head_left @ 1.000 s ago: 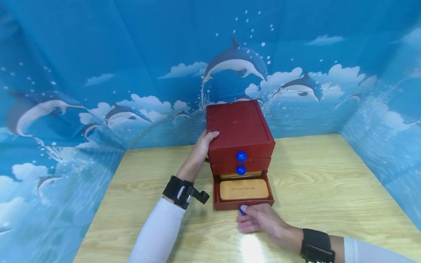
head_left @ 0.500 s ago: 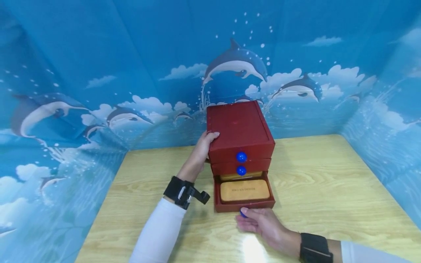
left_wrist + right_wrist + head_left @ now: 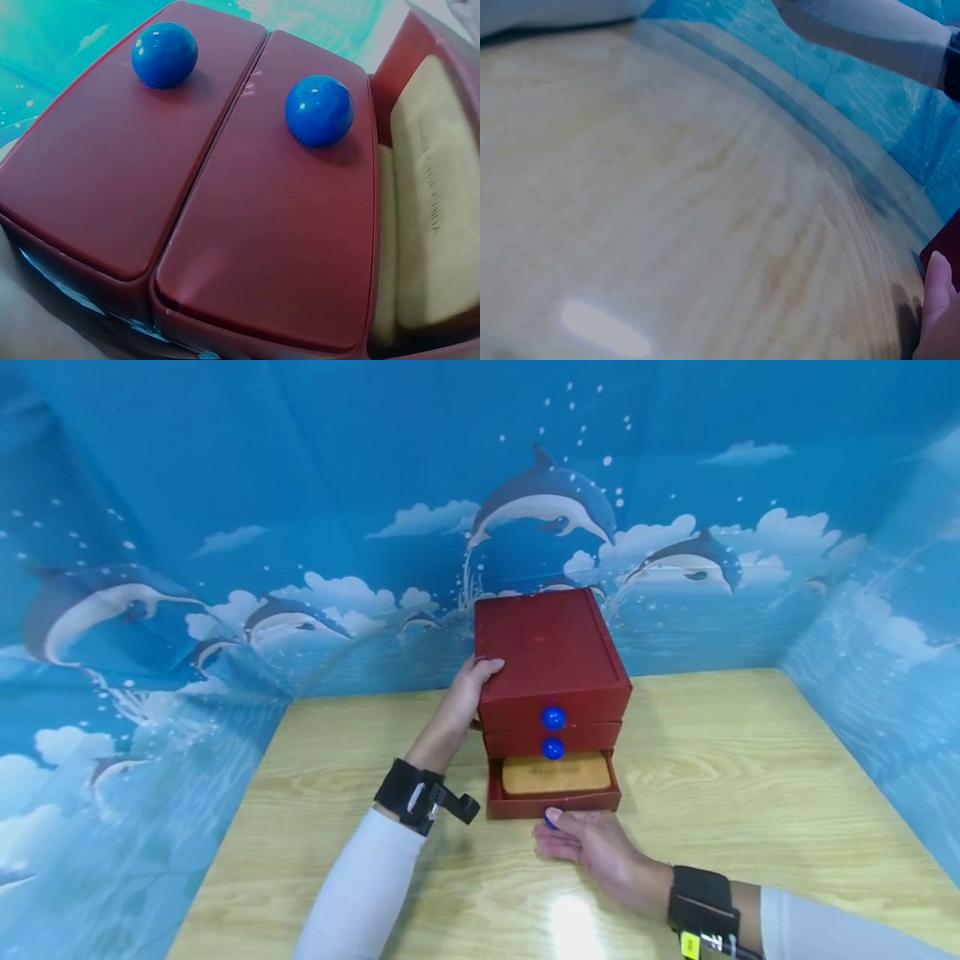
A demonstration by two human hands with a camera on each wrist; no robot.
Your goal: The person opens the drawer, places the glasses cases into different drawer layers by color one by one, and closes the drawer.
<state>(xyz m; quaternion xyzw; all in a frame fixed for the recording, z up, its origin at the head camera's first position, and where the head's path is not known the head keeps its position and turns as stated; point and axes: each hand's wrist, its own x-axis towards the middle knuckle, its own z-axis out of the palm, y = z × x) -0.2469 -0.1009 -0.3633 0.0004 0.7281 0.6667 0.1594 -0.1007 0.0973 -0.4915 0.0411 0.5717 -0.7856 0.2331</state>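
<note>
A dark red chest of drawers [image 3: 551,647] with blue ball knobs stands on the table. Its bottom drawer [image 3: 517,808] is pulled partway out, and a tan case [image 3: 557,775] with small lettering lies inside. My left hand [image 3: 468,689] holds the chest's left side, thumb over the top edge. With thumb and fingers my right hand [image 3: 600,852] pinches the bottom drawer's blue knob [image 3: 551,820], mostly covered by the hand. Both upper drawers are closed; their knobs show close up in the left wrist view, the top one [image 3: 165,55] and the middle one [image 3: 319,110].
The wooden table [image 3: 750,777] extends around the chest on both sides. Behind it and along the sides hangs a blue cloth [image 3: 337,485] printed with dolphins and clouds. In the right wrist view, mostly bare tabletop [image 3: 705,187] shows.
The bottom drawer first came slightly further out, then slid back in toward the chest, with my right hand moving along on its knob. My left hand stays on the chest's side.
</note>
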